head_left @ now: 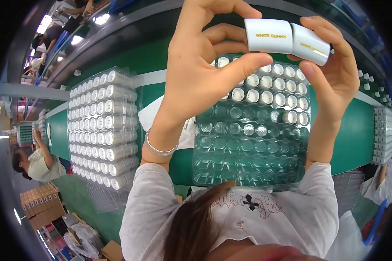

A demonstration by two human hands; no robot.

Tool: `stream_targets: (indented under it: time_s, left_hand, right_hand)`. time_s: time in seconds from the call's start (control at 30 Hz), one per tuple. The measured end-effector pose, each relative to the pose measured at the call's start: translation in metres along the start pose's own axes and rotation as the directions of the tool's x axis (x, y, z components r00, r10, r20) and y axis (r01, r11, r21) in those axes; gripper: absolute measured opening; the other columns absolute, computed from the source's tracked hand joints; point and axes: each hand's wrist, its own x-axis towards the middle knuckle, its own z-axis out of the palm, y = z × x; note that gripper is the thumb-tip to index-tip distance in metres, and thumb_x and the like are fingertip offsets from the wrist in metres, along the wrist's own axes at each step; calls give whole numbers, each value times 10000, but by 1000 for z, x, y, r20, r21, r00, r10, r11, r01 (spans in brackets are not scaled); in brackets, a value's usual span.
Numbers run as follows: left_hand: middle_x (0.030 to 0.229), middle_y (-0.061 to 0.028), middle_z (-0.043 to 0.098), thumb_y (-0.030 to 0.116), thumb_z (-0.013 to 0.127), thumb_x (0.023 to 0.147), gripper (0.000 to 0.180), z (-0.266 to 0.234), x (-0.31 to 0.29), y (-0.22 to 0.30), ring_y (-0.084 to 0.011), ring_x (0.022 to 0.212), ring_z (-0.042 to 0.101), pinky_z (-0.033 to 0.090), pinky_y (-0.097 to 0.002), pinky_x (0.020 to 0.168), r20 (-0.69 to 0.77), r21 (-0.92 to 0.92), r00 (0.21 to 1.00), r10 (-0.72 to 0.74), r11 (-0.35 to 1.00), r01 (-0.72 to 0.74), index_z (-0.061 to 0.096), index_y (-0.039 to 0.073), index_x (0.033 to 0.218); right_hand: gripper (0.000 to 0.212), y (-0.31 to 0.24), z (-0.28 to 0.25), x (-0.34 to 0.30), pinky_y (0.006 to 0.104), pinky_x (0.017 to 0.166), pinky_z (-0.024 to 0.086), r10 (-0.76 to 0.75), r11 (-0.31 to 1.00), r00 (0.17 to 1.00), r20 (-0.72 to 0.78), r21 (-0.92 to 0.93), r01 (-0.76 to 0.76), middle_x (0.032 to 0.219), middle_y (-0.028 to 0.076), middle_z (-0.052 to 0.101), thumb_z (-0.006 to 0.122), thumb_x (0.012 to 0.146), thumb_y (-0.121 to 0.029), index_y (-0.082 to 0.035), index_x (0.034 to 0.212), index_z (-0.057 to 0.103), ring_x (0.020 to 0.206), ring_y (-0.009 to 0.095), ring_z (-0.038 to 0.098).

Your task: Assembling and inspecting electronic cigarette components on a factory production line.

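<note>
Held up in front of me are two small white cylindrical containers with gold lettering, lying end to end and slightly angled to each other. The left white container (268, 42) is between the thumb and fingers of my left hand (200, 65). My right hand (333, 56) pinches the right white container (311, 45) between thumb and fingertips. Below them, a clear plastic tray (248, 167) with round pockets lies on the green work surface (350, 126). White containers (252, 95) stand in its far rows and at its right side. The nearer pockets hold none.
To the left rises a tall stack of trays filled with white containers (102, 117). A white sheet (150, 114) lies between stack and tray. Another stack (382, 135) stands far right. Co-workers (43, 163) sit along the line. Cardboard boxes (41, 204) are on the floor at left.
</note>
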Motion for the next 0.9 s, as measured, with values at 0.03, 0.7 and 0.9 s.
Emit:
stream_targets:
  time_s: [0.03, 0.7, 0.9]
  left_hand:
    - [1081, -142, 504, -135, 682, 698, 805, 0, -1, 0, -174, 925, 601, 535, -261, 796, 9, -12, 1000, 20, 1000, -20, 254, 17, 1362]
    - [899, -94, 622, 142, 703, 793, 406, -11, 16, -59, -136, 729, 627, 513, -242, 605, 200, -18, 973, 115, 993, -113, 574, 11, 1155]
    - [814, -132, 650, 290, 654, 856, 362, -6, 21, -68, -149, 616, 647, 546, -248, 586, 153, -226, 987, -48, 971, 83, 607, -35, 1008]
  right_hand:
    - [433, 0, 1, 0, 365, 777, 578, 0, 1000, 1000, 0, 1, 0, 1218, 252, 503, 632, 787, 6, 36, 1197, 493, 1101, 295, 546]
    - [405, 21, -8, -4, 238, 585, 502, 394, 910, 915, 87, 101, -401, 863, 157, 644, 572, 903, -284, 71, 1098, 565, 744, 156, 615]
    - [529, 29, 7, -10, 151, 362, 333, 597, 789, 800, -60, 228, -571, 611, 79, 590, 410, 947, -488, 10, 868, 569, 429, 45, 478]
